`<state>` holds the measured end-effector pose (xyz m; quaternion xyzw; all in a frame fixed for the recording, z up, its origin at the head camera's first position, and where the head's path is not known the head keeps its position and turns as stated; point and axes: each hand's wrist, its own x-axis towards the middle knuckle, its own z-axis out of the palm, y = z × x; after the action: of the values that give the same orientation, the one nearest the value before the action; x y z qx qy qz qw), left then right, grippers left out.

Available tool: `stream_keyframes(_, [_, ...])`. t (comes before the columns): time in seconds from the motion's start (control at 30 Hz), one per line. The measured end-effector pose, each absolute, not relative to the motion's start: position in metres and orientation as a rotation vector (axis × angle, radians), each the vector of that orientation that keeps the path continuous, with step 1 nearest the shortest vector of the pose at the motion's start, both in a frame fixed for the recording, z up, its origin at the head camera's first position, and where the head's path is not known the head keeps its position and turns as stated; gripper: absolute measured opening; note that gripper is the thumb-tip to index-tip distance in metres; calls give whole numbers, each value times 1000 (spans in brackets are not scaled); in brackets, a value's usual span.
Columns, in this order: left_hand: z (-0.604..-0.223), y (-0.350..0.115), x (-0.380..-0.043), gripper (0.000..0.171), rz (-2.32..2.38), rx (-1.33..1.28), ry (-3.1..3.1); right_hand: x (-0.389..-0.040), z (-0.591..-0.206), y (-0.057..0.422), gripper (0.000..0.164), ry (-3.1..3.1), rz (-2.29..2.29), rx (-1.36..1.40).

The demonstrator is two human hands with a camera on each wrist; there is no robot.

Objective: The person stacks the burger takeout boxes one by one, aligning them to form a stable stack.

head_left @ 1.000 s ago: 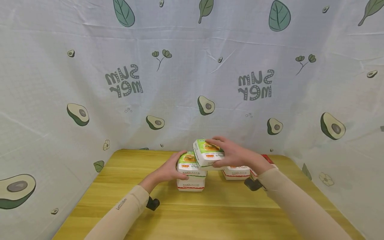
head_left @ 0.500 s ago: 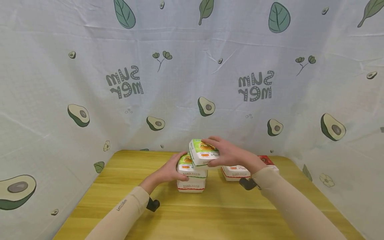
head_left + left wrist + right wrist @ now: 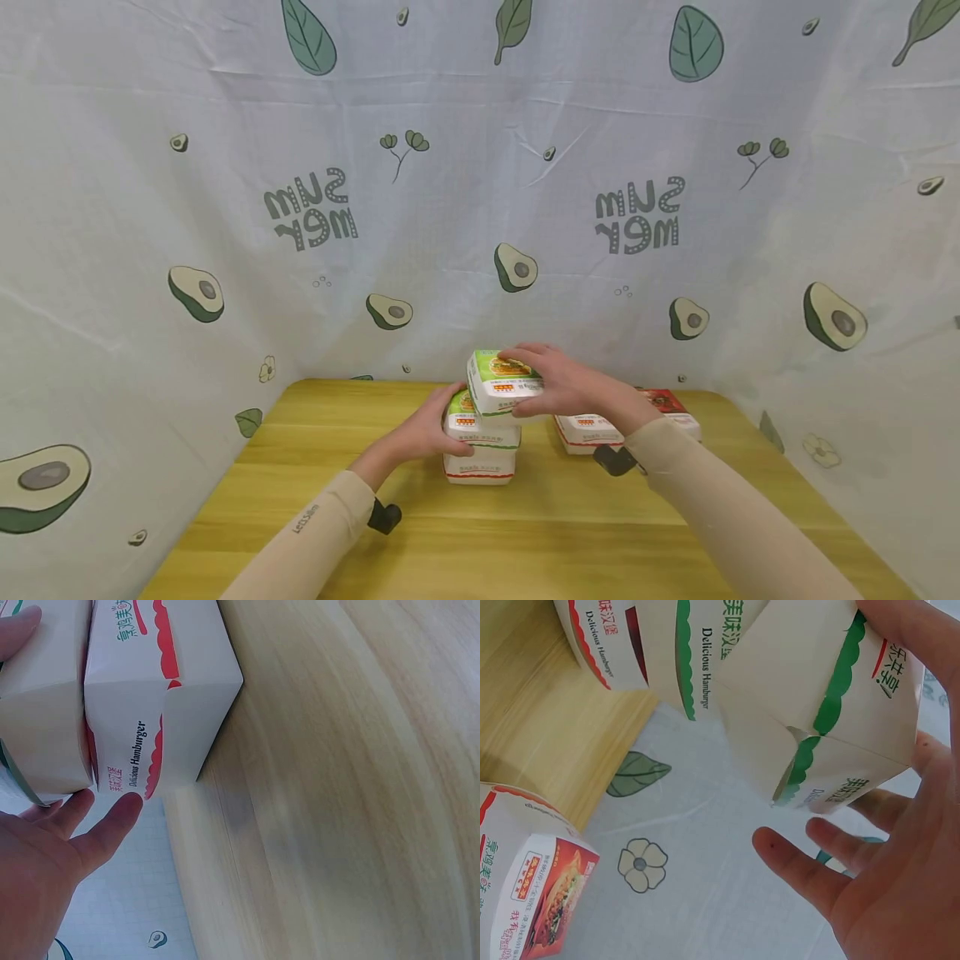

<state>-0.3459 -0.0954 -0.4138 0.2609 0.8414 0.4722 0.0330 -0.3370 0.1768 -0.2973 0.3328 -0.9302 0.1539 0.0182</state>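
Observation:
Two hamburger boxes form a stack on the wooden table: a red-trimmed box (image 3: pixel 480 470) at the bottom and a green-trimmed box (image 3: pixel 483 435) on top of it. My left hand (image 3: pixel 418 432) grips the stack from the left, thumb on the near side and fingers round the far side; in the left wrist view a fingertip (image 3: pixel 126 806) reaches the edge of the lower box. My right hand (image 3: pixel 564 383) holds another green-trimmed hamburger box (image 3: pixel 501 393) between thumb and fingers. That box is tilted and overlaps the top right of the stack. Its underside faces the right wrist camera.
Right of the stack, a red-trimmed hamburger box (image 3: pixel 588 435) sits on the table (image 3: pixel 525 542), and a box with a red top (image 3: pixel 671 407) is beside it, partly behind the right forearm. A white avocado-print cloth (image 3: pixel 450 208) hangs behind the table.
My right hand has carried its hamburger box left, further over the stack. The left hand keeps its grip in nearly the same place. More of the red-topped box now shows.

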Motion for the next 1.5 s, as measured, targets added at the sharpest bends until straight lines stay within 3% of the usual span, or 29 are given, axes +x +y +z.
stream_keyframes(0.8, [-417,-95,-346,112,1492,816,2543,-339,-306,167,89,-2893,476,995])
stream_keyframes(1.5, [-416,-93,-350,103,1603,936,2434,-338,-308,152,86,-2844,468,971])
